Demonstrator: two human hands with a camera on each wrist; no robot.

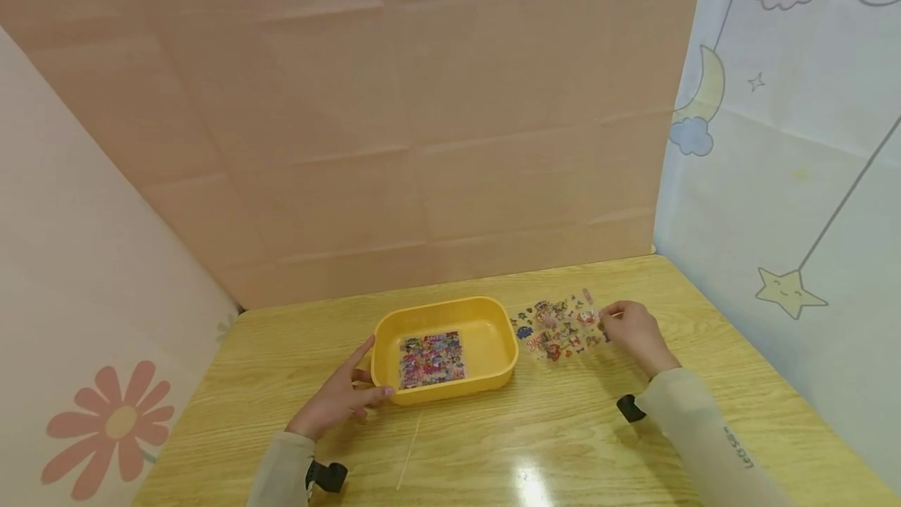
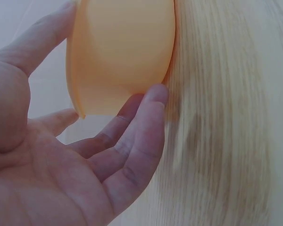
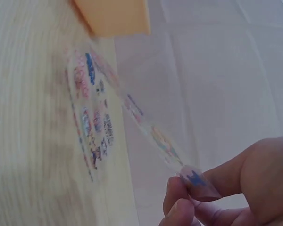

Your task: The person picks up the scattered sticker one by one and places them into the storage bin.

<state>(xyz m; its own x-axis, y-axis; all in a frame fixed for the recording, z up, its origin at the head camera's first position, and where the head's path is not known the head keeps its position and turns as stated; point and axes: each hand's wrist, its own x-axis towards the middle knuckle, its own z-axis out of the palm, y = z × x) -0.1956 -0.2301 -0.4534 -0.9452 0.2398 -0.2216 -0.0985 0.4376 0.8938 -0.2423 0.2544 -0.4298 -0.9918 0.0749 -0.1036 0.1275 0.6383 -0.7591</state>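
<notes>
A yellow plastic tray (image 1: 445,390) stands on the table. Inside it, toward the left, lies a square of colourful cartoon stickers (image 1: 432,358). My left hand (image 1: 342,391) holds the tray's left end, thumb on the near side and forefinger along the outer left wall. Seen from the left wrist, other fingers (image 2: 148,117) bend against the tray's lower edge. To the right of the tray, my right hand (image 1: 637,335) pinches the edge of a clear sheet of cartoon stickers (image 1: 556,331). In the right wrist view, the pinched part of the sheet (image 3: 162,141) is raised and slanted.
The wood-grain table (image 1: 479,444) carries a thin pale strip (image 1: 408,452) in front of the tray. A tan cloth backdrop (image 1: 422,139) hangs behind. Patterned panels stand left and right, one with a red flower (image 1: 120,421), the other with a star (image 1: 790,292).
</notes>
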